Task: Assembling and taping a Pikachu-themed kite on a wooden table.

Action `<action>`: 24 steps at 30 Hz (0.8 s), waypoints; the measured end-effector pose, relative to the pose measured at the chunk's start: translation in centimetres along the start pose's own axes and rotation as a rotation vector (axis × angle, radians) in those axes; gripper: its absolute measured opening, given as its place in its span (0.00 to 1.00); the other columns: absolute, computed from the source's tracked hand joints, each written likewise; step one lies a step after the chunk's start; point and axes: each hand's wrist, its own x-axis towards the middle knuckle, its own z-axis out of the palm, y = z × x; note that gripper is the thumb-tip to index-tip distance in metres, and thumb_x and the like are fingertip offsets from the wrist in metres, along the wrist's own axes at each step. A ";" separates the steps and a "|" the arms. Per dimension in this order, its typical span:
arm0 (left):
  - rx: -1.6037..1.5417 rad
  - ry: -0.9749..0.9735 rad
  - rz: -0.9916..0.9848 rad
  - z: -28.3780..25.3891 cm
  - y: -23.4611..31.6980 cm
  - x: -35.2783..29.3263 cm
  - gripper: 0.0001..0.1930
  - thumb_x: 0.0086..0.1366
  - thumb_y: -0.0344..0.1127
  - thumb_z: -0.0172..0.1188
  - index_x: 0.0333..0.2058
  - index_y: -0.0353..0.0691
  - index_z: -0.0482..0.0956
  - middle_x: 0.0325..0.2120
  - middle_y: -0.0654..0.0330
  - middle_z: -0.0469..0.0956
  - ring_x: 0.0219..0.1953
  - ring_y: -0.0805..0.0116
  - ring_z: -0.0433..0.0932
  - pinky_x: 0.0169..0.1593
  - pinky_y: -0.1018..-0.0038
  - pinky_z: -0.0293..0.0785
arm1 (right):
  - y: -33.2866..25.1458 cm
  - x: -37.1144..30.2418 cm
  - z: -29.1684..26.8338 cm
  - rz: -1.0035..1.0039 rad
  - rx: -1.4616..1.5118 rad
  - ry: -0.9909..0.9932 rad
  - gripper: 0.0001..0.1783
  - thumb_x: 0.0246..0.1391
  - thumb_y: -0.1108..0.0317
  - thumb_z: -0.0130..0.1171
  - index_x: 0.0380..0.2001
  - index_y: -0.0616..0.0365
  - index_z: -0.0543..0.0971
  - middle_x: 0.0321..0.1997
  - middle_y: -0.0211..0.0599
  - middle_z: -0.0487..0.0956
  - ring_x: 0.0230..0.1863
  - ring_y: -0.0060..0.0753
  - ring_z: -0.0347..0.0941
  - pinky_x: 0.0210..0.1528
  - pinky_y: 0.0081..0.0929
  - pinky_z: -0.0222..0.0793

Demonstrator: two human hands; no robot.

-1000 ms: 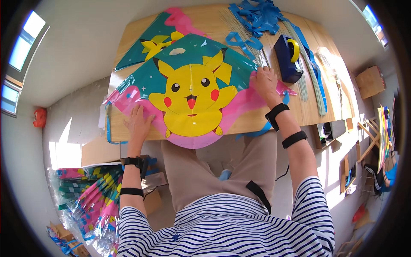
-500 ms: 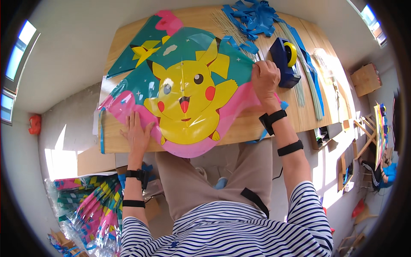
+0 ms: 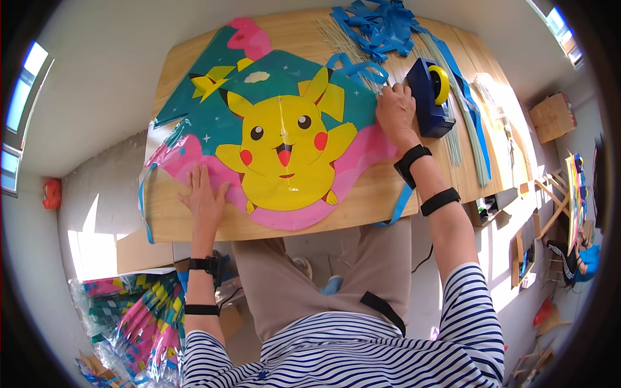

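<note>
A thin film kite [image 3: 284, 155] lies face up on the wooden table, printed with a yellow long-eared cartoon figure over green and pink. My left hand [image 3: 206, 197] rests with fingers spread on its lower left pink edge and the tabletop beside it. At the kite's right corner, my right hand [image 3: 396, 113] is closed on the edge with fingers bent, close to a dark blue tape dispenser [image 3: 427, 97] with a yellow roll. Blue ribbon strips [image 3: 402, 202] hang at the kite's sides.
Another kite [image 3: 200, 90] lies partly beneath, far left. Thin pale rods [image 3: 475, 152] and tangled blue ribbon [image 3: 381, 29] are on the far and right table [image 3: 174, 210]. Bagged colourful kites [image 3: 136, 317] are at lower left. A person [image 3: 585, 258] sits far right.
The kite has gone from lifted and stretched at its right corner to lying flatter on the table. My right hand has come down slightly to the left; my left hand has barely moved.
</note>
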 end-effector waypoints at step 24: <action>-0.103 -0.084 0.257 -2.6 3.4 -4.4 0.39 0.58 0.54 0.69 0.65 0.44 0.70 0.69 0.58 0.63 0.72 0.50 0.57 0.68 0.32 0.41 | 1.7 0.5 -10.3 -0.002 0.592 -0.038 0.24 0.55 0.59 0.65 0.48 0.70 0.81 0.57 0.51 0.76 0.58 0.53 0.71 0.60 0.39 0.67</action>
